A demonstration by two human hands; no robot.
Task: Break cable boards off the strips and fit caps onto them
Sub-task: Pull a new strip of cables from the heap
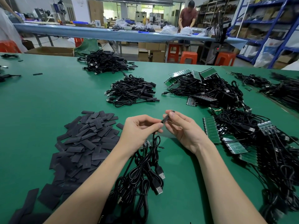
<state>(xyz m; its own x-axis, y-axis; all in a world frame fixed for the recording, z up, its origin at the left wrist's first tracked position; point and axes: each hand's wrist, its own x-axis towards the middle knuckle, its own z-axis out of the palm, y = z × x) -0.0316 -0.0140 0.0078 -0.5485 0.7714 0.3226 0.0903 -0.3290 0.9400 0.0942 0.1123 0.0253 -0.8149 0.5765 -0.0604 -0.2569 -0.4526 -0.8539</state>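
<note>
Both hands (163, 126) pinching cap (167, 118), cable (154, 143)

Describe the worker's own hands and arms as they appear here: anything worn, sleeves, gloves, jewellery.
Both arms are bare from the bottom edge of the picture up to the hands; no sleeve shows. The left hand and the right hand wear no gloves. No ring, watch, bracelet or tape is visible on the fingers or wrists. The fingernails look short and unpainted.

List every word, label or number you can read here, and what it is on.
None can be read.
Black caps: faint marks, too blurred.
Green board strips: any printing too small.
Shelf boxes: too far, blurred.
</note>
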